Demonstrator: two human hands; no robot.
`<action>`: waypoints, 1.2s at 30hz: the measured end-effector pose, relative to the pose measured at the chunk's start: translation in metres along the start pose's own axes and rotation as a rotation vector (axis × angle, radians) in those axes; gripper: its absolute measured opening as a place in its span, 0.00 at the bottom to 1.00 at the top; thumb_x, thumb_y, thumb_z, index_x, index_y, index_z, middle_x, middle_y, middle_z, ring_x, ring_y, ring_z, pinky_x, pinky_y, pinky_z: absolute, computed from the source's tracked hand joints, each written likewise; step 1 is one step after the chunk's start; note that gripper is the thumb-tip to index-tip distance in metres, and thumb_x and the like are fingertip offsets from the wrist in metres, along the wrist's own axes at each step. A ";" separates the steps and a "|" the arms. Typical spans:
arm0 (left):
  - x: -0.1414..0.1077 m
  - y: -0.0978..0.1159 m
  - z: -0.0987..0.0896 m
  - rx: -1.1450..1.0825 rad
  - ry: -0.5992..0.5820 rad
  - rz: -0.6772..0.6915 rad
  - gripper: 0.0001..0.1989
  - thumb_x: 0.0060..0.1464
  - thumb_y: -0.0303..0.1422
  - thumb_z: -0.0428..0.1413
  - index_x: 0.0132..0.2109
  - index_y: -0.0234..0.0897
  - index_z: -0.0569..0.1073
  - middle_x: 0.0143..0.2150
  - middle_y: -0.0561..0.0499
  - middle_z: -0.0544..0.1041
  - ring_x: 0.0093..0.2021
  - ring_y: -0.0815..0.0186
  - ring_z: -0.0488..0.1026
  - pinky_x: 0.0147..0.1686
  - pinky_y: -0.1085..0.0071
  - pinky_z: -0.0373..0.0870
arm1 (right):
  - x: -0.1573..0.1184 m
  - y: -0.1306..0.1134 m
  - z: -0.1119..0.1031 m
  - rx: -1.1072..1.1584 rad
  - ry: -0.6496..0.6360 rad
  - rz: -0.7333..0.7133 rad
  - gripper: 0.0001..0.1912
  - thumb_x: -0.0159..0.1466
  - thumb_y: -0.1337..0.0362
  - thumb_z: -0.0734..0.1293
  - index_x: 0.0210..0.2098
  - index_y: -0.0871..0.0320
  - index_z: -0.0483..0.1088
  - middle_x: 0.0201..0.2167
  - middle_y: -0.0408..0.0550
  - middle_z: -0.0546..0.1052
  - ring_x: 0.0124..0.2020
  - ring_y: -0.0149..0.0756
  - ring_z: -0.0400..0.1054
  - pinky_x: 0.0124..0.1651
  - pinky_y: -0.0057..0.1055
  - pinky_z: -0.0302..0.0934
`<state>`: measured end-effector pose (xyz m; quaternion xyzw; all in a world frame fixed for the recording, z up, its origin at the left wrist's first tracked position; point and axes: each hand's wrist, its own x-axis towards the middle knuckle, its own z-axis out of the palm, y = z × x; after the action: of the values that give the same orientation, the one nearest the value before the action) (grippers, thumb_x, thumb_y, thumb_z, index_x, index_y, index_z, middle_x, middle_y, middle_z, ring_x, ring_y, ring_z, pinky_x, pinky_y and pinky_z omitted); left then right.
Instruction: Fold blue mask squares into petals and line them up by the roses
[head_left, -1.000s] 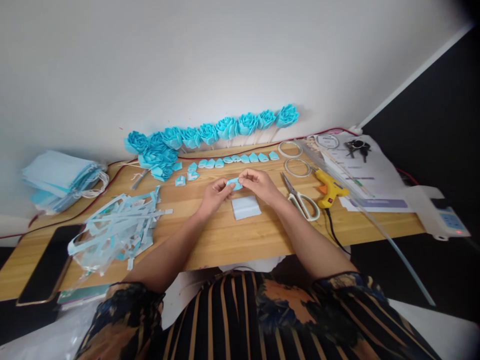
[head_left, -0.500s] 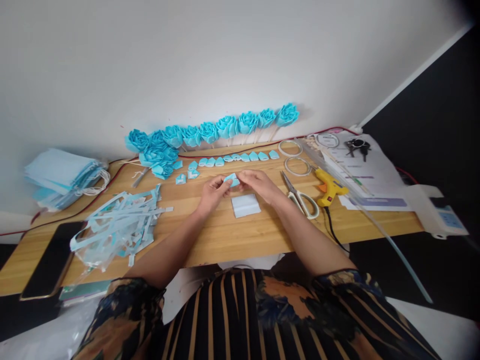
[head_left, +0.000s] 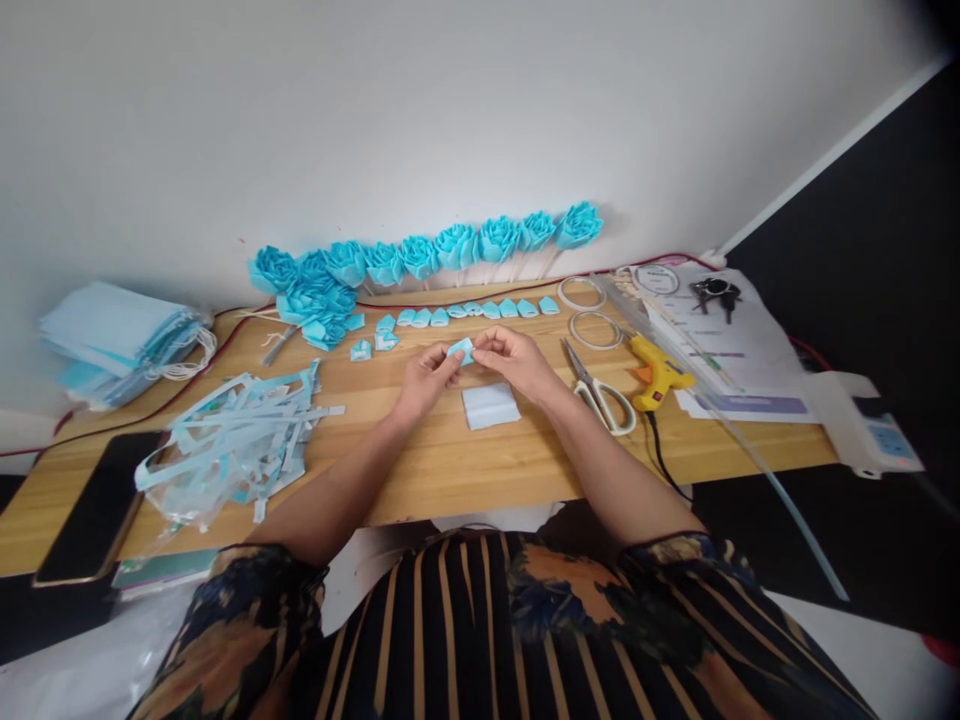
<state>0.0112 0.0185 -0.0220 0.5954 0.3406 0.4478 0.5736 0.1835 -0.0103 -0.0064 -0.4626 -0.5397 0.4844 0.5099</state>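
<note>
A small folded light-blue piece (head_left: 460, 350), apparently mask fabric, is pinched between both hands above the middle of the table. My left hand (head_left: 429, 378) grips its left side with thumb and fingers. My right hand (head_left: 517, 360) closes on its right side. Just below lies a pale stack of cut squares (head_left: 490, 406). Behind the hands runs a row of folded blue petals (head_left: 439, 317), with a few more petals (head_left: 385, 341) to the left. Blue fabric flowers on sticks (head_left: 459, 246) lean along the wall.
White-handled scissors (head_left: 604, 402), a yellow glue gun (head_left: 658, 372) and tape rolls (head_left: 595, 330) lie right. Papers (head_left: 757, 350), keys (head_left: 715, 294) and a power strip (head_left: 870, 425) are farther right. Fabric scraps (head_left: 240, 440), a phone (head_left: 101, 508) and stacked face masks (head_left: 124, 335) occupy the left.
Both hands still hold the folded piece. It has risen slightly, and the right thumb now presses at its right edge. The camera view has shifted a little.
</note>
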 end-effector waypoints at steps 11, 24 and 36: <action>0.000 -0.004 -0.002 0.081 -0.037 0.050 0.20 0.54 0.48 0.59 0.28 0.35 0.69 0.21 0.56 0.68 0.21 0.74 0.63 0.23 0.76 0.59 | -0.003 -0.011 0.004 -0.011 0.021 -0.027 0.15 0.58 0.51 0.70 0.31 0.57 0.70 0.28 0.41 0.71 0.32 0.31 0.65 0.39 0.30 0.61; -0.002 -0.002 0.001 0.089 -0.049 0.028 0.20 0.53 0.49 0.59 0.28 0.35 0.70 0.21 0.56 0.69 0.21 0.74 0.62 0.22 0.76 0.59 | -0.001 -0.005 0.003 -0.027 0.081 -0.010 0.12 0.56 0.55 0.70 0.27 0.57 0.69 0.24 0.39 0.69 0.29 0.30 0.62 0.36 0.29 0.59; -0.001 -0.002 -0.001 0.045 -0.028 0.041 0.21 0.51 0.50 0.61 0.28 0.35 0.71 0.20 0.56 0.69 0.21 0.74 0.63 0.23 0.76 0.60 | -0.003 -0.006 0.001 0.187 -0.027 0.110 0.20 0.58 0.45 0.69 0.34 0.56 0.74 0.31 0.43 0.72 0.34 0.33 0.67 0.37 0.29 0.66</action>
<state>0.0101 0.0183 -0.0241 0.6215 0.3300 0.4433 0.5553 0.1826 -0.0139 -0.0009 -0.4354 -0.4729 0.5659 0.5163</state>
